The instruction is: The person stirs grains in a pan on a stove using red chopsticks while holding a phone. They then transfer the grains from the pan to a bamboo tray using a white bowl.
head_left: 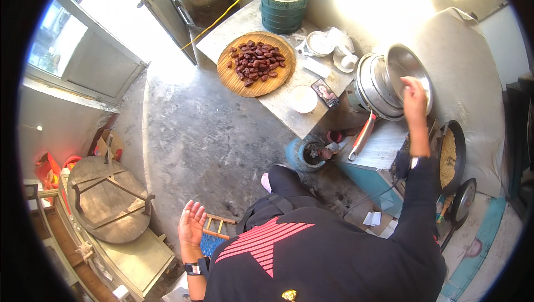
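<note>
My right hand (414, 98) is in front of a tilted stainless steel bowl (411, 58), fingers bent over its inside. Whether they touch or grip the bowl cannot be told. The bowl leans against steel cookware (377, 89) with a red-and-steel handle (363, 135), on a small cabinet (369, 147). My left hand (192, 225) is raised by my left side, palm up, fingers apart and holding nothing. A heap of dried red dates (256, 62) lies on a round wooden board (233, 87) on the table ahead.
The table (302, 124) also carries a white bowl (303, 99), a phone (325, 92) and a green bucket (283, 10). A blue gas cylinder (298, 156) stands below. Right of my arm sits a pan of grain-like food (448, 160). A round wooden tabletop (110, 202) rests at left.
</note>
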The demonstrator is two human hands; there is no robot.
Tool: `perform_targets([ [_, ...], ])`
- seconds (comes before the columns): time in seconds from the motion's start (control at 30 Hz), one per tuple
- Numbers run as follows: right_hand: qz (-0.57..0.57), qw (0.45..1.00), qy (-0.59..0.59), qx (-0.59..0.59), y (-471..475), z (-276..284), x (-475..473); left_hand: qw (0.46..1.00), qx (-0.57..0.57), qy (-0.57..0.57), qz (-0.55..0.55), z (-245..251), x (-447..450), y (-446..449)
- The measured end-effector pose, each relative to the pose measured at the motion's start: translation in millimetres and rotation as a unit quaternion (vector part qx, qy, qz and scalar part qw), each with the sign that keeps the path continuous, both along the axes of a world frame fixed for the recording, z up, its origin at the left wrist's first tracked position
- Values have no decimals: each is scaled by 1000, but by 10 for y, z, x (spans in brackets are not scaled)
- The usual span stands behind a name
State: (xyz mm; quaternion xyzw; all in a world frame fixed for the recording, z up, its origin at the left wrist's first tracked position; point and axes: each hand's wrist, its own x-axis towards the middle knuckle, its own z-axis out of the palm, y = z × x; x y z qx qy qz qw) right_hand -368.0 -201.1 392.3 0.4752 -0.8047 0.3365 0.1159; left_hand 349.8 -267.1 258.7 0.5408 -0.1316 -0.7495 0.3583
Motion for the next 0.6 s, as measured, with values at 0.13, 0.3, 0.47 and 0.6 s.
perform_targets([
  [0.13,209,967,-135,51,-646,-138,1275,998,-4,-2,-67,-48,-190,-662],
  [0.3,224,883,-366,191,-1406,-845,1867,991,-34,-25,-126,-105,-641,-2014],
  [0.47,157,745,-603,240,-2046,-1773,1755,984,10,-20,-176,-308,-1261,-3138],
  [0.6,120,685,-677,241,-2342,-2454,1728,980,46,-37,-192,-827,-1769,-3842],
])
